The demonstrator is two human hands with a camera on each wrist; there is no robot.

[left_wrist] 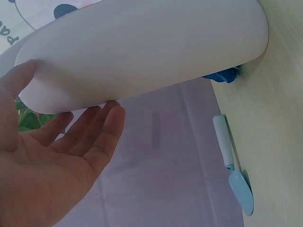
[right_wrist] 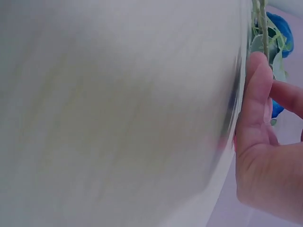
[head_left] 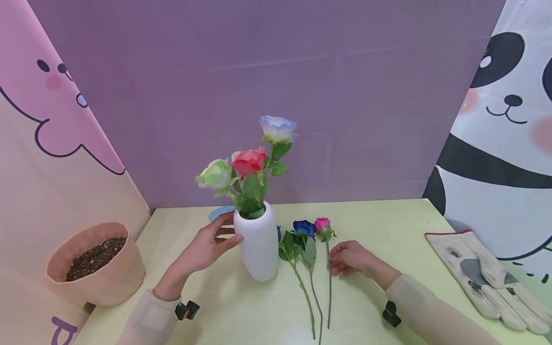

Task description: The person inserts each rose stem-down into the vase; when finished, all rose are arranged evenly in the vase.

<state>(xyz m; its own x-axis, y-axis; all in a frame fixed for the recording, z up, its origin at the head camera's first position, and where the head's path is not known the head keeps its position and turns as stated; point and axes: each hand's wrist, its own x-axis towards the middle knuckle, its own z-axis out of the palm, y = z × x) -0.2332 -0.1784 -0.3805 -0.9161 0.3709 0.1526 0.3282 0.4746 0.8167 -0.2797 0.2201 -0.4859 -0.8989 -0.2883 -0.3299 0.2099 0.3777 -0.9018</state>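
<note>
A white vase (head_left: 258, 247) stands slightly tilted on the table, holding a green-white rose (head_left: 215, 174), a red rose (head_left: 250, 162) and a pale blue-white rose (head_left: 278, 128). My left hand (head_left: 211, 245) grips the vase near its rim, thumb on the near side and fingers round the far side. To the vase's right, my right hand (head_left: 350, 258) pinches the stem of a pink rose (head_left: 323, 225) lying on the table. Dark blue roses, one at the front (head_left: 304, 229), lie between the vase and that hand; another blue bloom is partly hidden behind the vase.
A pinkish pot (head_left: 129, 268) of dark soil stands at the left edge. Behind the vase lies a light blue trowel (left_wrist: 241, 189), largely hidden in the head view. White patterned gloves (head_left: 483, 278) rest at the right, and a purple cloth (head_left: 366, 120) hangs behind the table.
</note>
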